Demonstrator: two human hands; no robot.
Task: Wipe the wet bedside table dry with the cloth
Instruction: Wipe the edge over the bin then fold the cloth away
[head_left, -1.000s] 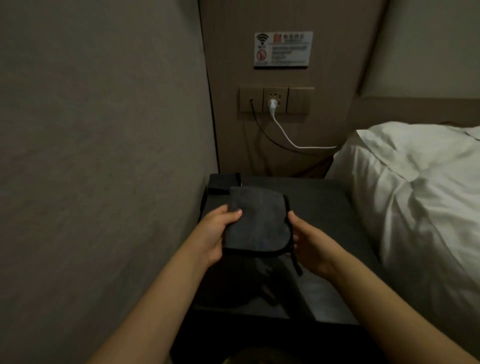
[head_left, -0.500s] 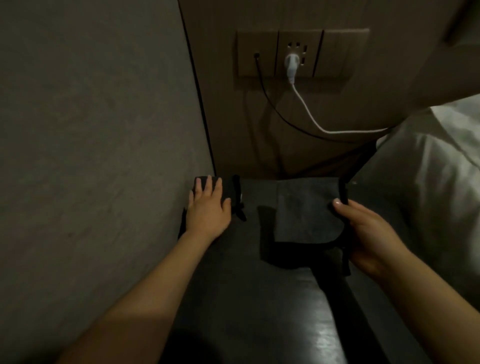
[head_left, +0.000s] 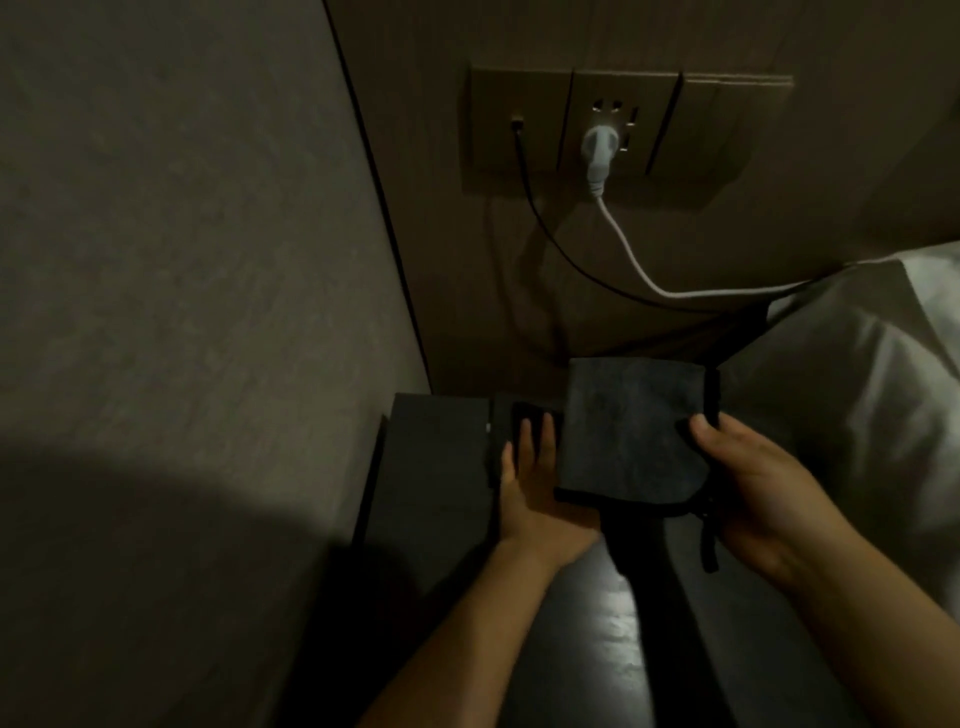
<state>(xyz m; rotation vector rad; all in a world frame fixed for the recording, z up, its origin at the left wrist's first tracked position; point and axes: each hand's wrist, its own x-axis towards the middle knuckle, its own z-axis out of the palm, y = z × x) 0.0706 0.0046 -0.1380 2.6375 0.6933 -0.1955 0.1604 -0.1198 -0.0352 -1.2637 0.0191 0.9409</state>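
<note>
My right hand (head_left: 763, 493) grips the right edge of a folded dark grey cloth (head_left: 639, 431), thumb on top, and holds it just above the back of the dark glossy bedside table (head_left: 618, 613). A black loop hangs from the cloth's lower right corner. My left hand (head_left: 535, 499) lies flat to the left of the cloth, fingers straight and pointing away from me. The cloth's lower left corner overlaps this hand, hiding its thumb side. A pale sheen shows on the tabletop between my forearms.
A black box (head_left: 441, 447) stands at the table's back left, against the grey wall (head_left: 182, 312). Behind it, a socket panel (head_left: 613, 124) holds a white plug and a black cable. White bedding (head_left: 857, 415) presses against the table's right side.
My left hand has come off the black box and moved right to the cloth's left edge. My right hand has brought the cloth a little leftwards. The view has moved closer.
</note>
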